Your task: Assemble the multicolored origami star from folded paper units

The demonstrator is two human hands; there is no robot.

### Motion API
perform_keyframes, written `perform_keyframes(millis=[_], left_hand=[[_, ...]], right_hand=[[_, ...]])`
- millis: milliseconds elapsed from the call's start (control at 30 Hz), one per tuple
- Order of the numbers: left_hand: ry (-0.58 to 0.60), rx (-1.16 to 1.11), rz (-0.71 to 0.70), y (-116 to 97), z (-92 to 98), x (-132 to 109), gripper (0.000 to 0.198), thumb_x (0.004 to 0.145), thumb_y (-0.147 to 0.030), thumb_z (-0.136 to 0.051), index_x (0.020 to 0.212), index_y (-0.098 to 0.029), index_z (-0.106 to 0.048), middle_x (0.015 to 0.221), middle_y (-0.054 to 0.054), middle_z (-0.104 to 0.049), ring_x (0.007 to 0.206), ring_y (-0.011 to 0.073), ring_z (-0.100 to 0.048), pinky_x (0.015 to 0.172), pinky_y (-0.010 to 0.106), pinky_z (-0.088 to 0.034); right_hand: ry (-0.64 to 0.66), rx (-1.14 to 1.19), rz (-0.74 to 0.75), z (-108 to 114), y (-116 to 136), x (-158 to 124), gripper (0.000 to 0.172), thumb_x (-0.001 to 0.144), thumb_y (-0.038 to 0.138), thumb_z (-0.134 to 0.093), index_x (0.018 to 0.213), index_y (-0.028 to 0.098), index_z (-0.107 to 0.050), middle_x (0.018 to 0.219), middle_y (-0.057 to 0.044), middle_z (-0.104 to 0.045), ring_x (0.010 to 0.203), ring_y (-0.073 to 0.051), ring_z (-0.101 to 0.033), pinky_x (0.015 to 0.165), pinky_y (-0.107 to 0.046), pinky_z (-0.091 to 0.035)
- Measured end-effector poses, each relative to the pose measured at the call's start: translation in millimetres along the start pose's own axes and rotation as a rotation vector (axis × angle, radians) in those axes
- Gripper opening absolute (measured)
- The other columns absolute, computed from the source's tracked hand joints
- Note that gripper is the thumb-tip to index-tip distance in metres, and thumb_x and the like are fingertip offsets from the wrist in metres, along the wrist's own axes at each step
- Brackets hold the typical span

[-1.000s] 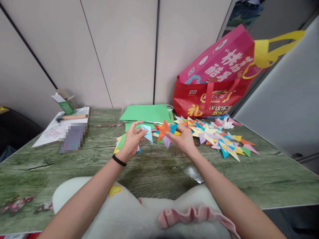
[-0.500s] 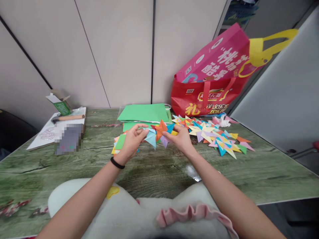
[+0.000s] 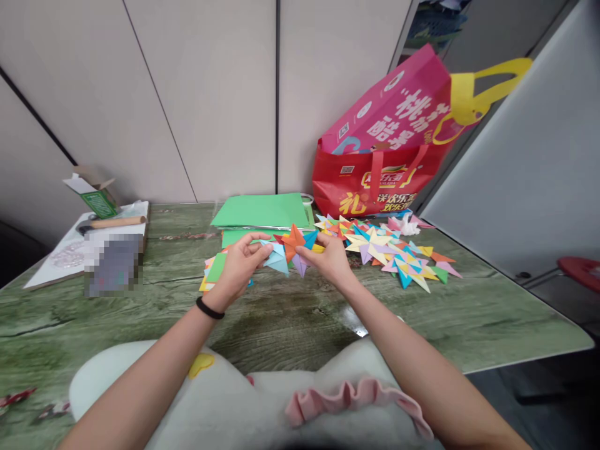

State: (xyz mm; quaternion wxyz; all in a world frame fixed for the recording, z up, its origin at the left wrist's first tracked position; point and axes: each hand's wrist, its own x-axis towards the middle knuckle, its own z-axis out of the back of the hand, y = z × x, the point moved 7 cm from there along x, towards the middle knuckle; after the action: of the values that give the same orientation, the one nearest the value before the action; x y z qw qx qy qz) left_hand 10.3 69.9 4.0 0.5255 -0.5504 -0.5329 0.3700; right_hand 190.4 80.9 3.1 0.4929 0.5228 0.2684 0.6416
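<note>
My left hand (image 3: pixel 241 265), with a black band at the wrist, pinches a light blue folded paper piece (image 3: pixel 277 260) between thumb and fingers. Gripped at its right side by my right hand (image 3: pixel 332 259) is a paper star (image 3: pixel 294 242) with orange, red, blue, purple and yellow points. The light blue piece meets the star's left side; whether it is slotted in cannot be made out. Both hands are closed, raised a little over the table. Finished-looking paper stars (image 3: pixel 372 244) in many colours lie in a pile to the right of my right hand.
Green paper sheets (image 3: pixel 262 209) lie behind my hands, with small coloured papers (image 3: pixel 215 269) beside my left forearm. A red bag (image 3: pixel 356 178) holding a pink one (image 3: pixel 394 106) stands at back right. Leftward are a hammer (image 3: pixel 117 222), a small green box (image 3: pixel 99 201) and a blurred-out item (image 3: pixel 115 265).
The view has turned slightly to the right, so everything sits further left in the picture. Both hands keep their grips, and the light blue piece has tilted only slightly.
</note>
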Motion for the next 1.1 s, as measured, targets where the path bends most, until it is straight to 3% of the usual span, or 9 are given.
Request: perform_keyframes(millis=[267, 500, 900, 1100], left_hand=[[0.013, 0.017, -0.01, 2.3, 1.2, 1.2, 0.035, 0.064, -0.033, -0.076, 0.088, -0.015, -0.058, 0.066, 0.0, -0.067, 0.055, 0.0102, -0.06, 0.052, 0.02, -0.047], [0.003, 0.078, -0.06, -1.5, 0.8, -0.4, 0.032, 0.064, -0.031, -0.075, 0.087, -0.015, -0.059, 0.065, 0.0, -0.067, 0.056, 0.0116, -0.061, 0.053, 0.021, -0.047], [-0.041, 0.123, -0.11, -5.6, 3.4, -1.2, 0.03, 0.062, -0.027, -0.076, 0.086, -0.015, -0.06, 0.067, 0.001, -0.068, 0.06, 0.0123, -0.063, 0.055, 0.022, -0.049], [-0.068, 0.172, -0.116, -6.3, 4.0, -2.1, 0.027, 0.062, -0.028, -0.075, 0.081, -0.016, -0.061, 0.061, -0.001, -0.064, 0.052, 0.0133, -0.059, 0.046, 0.025, -0.051]], right_hand=[[-0.008, 0.005, -0.025, -0.2, 3.6, -2.3, 0.024, 0.063, 0.037, -0.068, 0.061, 0.017, -0.055, 0.058, 0.002, -0.053, 0.056, -0.012, -0.043, 0.055, -0.025, -0.035], [-0.022, -0.02, -0.018, 0.9, 7.8, -4.5, 0.027, 0.062, 0.036, -0.068, 0.056, 0.018, -0.05, 0.053, 0.005, -0.045, 0.053, -0.01, -0.038, 0.051, -0.024, -0.029], [0.009, -0.002, 0.009, -2.2, 13.4, -7.5, 0.021, 0.065, 0.036, -0.068, 0.065, 0.016, -0.06, 0.063, 0.0, -0.06, 0.059, -0.014, -0.049, 0.057, -0.027, -0.039], [0.031, -0.001, 0.022, -4.1, 15.7, -8.1, 0.019, 0.066, 0.034, -0.067, 0.071, 0.017, -0.063, 0.069, -0.002, -0.064, 0.067, -0.018, -0.055, 0.06, -0.027, -0.042]])
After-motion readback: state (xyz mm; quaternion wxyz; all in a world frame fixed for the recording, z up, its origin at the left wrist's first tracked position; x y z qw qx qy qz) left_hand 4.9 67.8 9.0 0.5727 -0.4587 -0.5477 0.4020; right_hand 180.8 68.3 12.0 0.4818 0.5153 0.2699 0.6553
